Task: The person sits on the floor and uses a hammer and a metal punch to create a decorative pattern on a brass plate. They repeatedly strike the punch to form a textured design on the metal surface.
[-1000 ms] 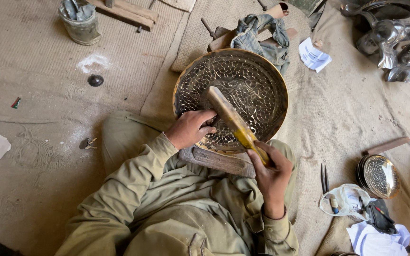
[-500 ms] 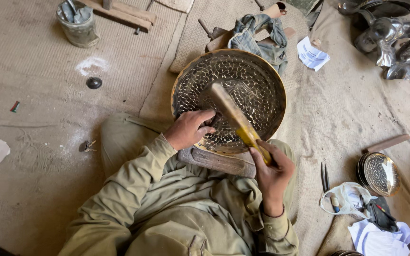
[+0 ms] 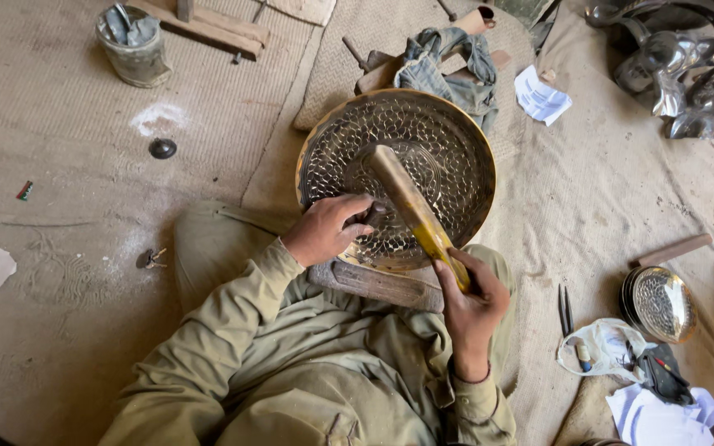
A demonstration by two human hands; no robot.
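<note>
While the right hand (image 3: 471, 310) clenches its grip round the yellow-banded end of a long wooden mallet (image 3: 413, 213), the mallet's pale head lies over the middle of the large round brass tray with a hammered, scale-like pattern (image 3: 440, 157). The left hand (image 3: 324, 230) presses on the tray's near rim, fingers curled over the edge and closed on it, steadying it against a worn wooden block (image 3: 373, 282) in the person's lap. Those fingers sit just beside the mallet's head, so a stroke that lands off line could catch them; a loose hold on the rim could also let the tilted tray slip off the block and spoil the pattern. Against the earlier frames, the mallet's head has come lower and nearer the left hand, and the tray has turned only slightly. A small patterned brass dish (image 3: 659, 303) lies well apart on the cloth-covered floor (image 3: 68, 206).
</note>
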